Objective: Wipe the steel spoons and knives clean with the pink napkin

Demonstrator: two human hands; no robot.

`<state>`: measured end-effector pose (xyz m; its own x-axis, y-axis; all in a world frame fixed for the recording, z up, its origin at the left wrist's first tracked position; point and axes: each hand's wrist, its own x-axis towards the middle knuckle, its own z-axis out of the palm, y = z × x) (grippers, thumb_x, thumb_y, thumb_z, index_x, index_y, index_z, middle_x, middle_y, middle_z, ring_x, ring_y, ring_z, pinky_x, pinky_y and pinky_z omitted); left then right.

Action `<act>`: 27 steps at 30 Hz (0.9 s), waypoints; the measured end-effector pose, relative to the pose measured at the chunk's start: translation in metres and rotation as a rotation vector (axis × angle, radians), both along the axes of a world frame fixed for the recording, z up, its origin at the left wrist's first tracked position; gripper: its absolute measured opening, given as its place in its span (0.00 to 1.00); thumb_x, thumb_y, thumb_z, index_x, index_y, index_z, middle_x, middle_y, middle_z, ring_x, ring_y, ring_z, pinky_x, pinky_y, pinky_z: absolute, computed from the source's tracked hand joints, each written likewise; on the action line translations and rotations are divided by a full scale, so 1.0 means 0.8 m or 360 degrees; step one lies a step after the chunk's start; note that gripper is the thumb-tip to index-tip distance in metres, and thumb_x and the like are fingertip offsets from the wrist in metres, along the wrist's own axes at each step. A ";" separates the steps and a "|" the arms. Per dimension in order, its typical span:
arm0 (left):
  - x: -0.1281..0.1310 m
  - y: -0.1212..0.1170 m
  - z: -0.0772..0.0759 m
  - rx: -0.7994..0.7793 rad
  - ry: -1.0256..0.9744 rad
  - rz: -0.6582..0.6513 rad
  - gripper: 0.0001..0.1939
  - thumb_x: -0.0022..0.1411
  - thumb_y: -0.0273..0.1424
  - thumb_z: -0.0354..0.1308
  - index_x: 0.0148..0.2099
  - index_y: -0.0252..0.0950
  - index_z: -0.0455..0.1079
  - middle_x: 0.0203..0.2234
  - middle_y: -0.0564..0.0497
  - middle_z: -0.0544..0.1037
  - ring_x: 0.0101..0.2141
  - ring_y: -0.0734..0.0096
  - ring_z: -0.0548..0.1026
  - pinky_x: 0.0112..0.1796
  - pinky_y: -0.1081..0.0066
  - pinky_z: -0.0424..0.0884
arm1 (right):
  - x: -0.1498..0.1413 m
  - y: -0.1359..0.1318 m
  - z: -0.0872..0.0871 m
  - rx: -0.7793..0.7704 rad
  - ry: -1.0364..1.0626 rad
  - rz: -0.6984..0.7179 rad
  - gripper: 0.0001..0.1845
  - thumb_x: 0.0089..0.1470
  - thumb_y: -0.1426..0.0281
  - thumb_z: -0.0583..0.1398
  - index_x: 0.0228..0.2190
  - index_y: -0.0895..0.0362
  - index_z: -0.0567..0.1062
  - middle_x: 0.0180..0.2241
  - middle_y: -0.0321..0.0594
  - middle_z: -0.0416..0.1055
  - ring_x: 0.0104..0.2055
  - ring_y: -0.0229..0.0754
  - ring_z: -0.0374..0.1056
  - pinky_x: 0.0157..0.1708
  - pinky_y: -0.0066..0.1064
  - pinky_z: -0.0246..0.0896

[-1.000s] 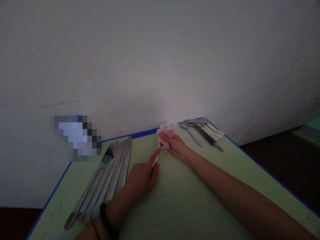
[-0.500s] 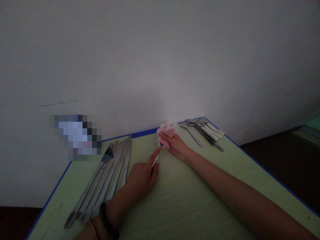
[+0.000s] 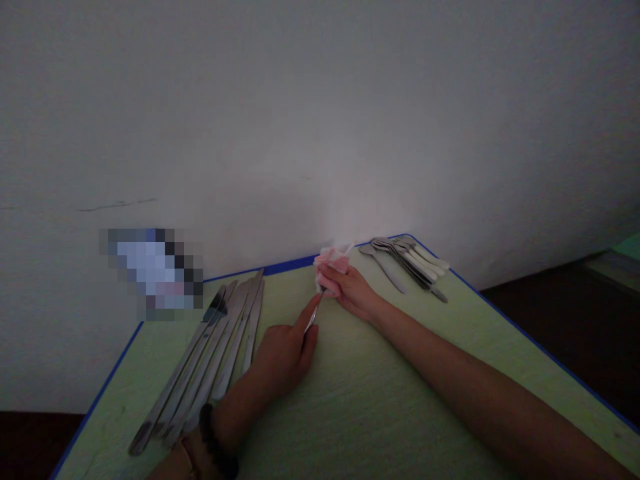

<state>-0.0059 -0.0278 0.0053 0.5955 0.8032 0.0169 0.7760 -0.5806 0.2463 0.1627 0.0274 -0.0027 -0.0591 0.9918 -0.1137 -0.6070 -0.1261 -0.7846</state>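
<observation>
My left hand (image 3: 285,353) is closed around the slim metal handle of a piece of cutlery (image 3: 313,315), with its forefinger stretched along it. The cutlery's far end runs into a crumpled pink and white cloth (image 3: 330,257), which hides its head, so I cannot tell its kind. Wrapped over that end, the cloth is gripped by my right hand (image 3: 353,287), thumb on top. Both hands are just above the green tabletop (image 3: 360,407). Several long metal table knives (image 3: 200,373) lie side by side, left of my left hand.
Beyond my right hand, several metal spoons (image 3: 400,262) lie bunched, with white-handled cutlery (image 3: 425,263) beside them at the far right corner. A blurred-out object (image 3: 150,270) is at the far left corner. The table has a blue edge (image 3: 290,265) and meets a grey wall (image 3: 300,133).
</observation>
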 end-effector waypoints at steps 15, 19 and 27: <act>-0.001 0.000 -0.002 0.0048 -0.0043 -0.0016 0.27 0.68 0.32 0.39 0.67 0.34 0.45 0.21 0.51 0.78 0.23 0.64 0.77 0.27 0.71 0.66 | -0.001 -0.002 0.001 0.0027 -0.0043 -0.0010 0.18 0.32 0.65 0.72 0.29 0.57 0.78 0.28 0.35 0.74 0.28 0.34 0.66 0.28 0.26 0.64; -0.001 0.001 -0.003 0.0046 -0.0026 -0.0006 0.27 0.68 0.32 0.38 0.67 0.33 0.45 0.21 0.51 0.78 0.23 0.64 0.77 0.27 0.71 0.67 | -0.001 -0.003 0.001 0.0043 -0.0059 -0.0020 0.17 0.34 0.65 0.71 0.30 0.57 0.78 0.29 0.36 0.75 0.29 0.35 0.67 0.30 0.27 0.64; -0.002 0.002 -0.003 0.0008 -0.0032 -0.0012 0.27 0.68 0.33 0.38 0.68 0.32 0.45 0.23 0.49 0.79 0.24 0.62 0.78 0.28 0.70 0.67 | -0.001 -0.004 0.004 0.0017 -0.0046 -0.0012 0.18 0.32 0.65 0.72 0.29 0.58 0.78 0.28 0.35 0.75 0.29 0.35 0.66 0.31 0.27 0.64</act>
